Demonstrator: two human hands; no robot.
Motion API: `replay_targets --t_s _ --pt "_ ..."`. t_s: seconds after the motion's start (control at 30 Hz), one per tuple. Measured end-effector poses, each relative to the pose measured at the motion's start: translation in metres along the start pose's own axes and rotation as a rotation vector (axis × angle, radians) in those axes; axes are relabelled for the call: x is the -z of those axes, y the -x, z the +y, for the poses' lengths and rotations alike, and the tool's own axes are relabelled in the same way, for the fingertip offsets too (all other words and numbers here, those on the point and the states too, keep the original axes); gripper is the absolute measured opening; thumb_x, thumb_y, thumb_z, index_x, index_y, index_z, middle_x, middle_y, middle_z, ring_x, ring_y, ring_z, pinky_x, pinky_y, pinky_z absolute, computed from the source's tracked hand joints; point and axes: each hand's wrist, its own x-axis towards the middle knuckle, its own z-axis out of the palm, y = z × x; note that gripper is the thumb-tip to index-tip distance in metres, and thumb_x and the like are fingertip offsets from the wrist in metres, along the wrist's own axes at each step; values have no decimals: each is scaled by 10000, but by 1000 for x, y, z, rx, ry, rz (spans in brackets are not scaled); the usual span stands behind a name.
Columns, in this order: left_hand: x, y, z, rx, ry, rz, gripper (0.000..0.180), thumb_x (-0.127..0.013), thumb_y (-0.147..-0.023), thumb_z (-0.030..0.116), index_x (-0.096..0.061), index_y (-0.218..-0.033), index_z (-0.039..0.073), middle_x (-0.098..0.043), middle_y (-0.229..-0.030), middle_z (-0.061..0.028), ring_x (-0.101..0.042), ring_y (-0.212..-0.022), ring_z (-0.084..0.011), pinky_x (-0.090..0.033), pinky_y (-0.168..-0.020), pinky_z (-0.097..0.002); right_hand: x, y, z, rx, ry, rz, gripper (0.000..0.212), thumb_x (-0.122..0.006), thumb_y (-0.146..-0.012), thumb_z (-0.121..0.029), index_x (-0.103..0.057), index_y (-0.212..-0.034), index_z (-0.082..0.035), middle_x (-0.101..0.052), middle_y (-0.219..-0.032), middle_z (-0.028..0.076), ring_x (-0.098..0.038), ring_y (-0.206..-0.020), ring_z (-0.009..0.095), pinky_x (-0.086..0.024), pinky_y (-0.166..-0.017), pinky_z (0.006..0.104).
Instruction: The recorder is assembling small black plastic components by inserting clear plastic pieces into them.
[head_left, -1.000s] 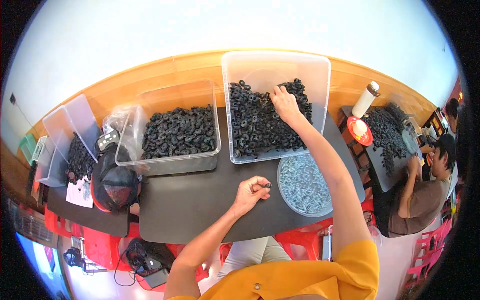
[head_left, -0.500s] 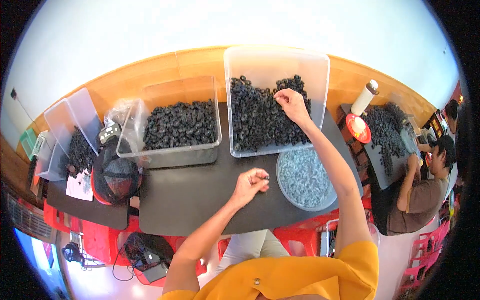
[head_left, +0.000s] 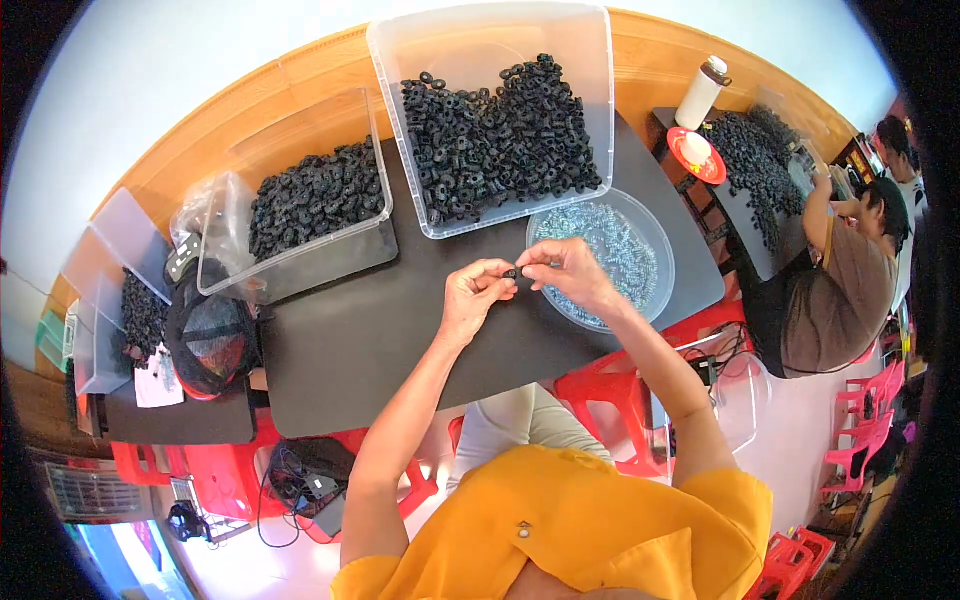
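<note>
My left hand (head_left: 478, 297) and my right hand (head_left: 572, 273) meet above the front of the dark table. Between their fingertips is a small black plastic part (head_left: 512, 274), pinched by the left thumb and finger. The right thumb and finger close on its other side; whether a second piece is there is too small to tell. Just behind the right hand stands a round clear tub (head_left: 657, 232) of small, shiny, clear-looking pieces (head_left: 610, 240). Farther back, a big clear bin (head_left: 490, 40) holds a heap of black ring-like parts (head_left: 500, 140).
Left of the big bin, another clear bin (head_left: 300, 262) holds more black parts. A black mesh-covered object (head_left: 215, 340) lies at the far left. On the right, a co-worker (head_left: 840, 280) sits at another table with black parts, a white bottle (head_left: 702, 92) and a red plate (head_left: 712, 172).
My right hand has come out of the big bin, toward me, to meet the left hand at the black part. The view has shifted and tilted, so the bins sit higher.
</note>
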Motion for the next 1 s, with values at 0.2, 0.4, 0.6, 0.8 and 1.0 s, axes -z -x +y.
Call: replay_targets --t_s 0.2,0.4,0.6,0.8,1.0 --pt "1 3 -1 -23 -18 -4 161 -604 -796 -18 -607 -957 -17 -640 -785 -73 -621 -697 -121 -523 -648 -240 -5 3 -1 -30 -4 40 122 -599 -806 -49 -624 -892 35 -618 -777 37 -584 -629 93 -490 -577 218" --pt "4 1 -2 -13 -12 -12 162 -610 -789 -22 -611 -951 -26 -641 -777 -75 -613 -701 -110 -512 -645 -229 -8 -1 -3 -33 82 70 101 -601 -797 -30 -628 -869 37 -626 -777 47 -588 -629 95 -497 -556 223" --pt "3 1 -2 10 -26 1 160 -619 -785 -13 -605 -943 -37 -642 -778 -85 -619 -696 -125 -516 -648 -242 -12 -2 -8 8 243 86 89 -606 -779 -12 -631 -857 24 -623 -772 71 -610 -661 123 -504 -548 241" --pt "2 2 -4 2 -81 11 138 -610 -790 -17 -603 -926 -33 -637 -754 -71 -609 -671 -114 -508 -631 -235 -13 -5 -16 217 562 44 63 -583 -745 2 -582 -805 19 -587 -718 126 -605 -635 220 -472 -567 321" --pt "3 2 -8 -4 -125 21 121 -599 -795 -22 -603 -916 -33 -620 -738 -41 -592 -656 -92 -495 -611 -226 -17 -11 -17 183 609 0 41 -545 -712 -5 -512 -731 10 -568 -723 168 -570 -705 350 -443 -622 412"
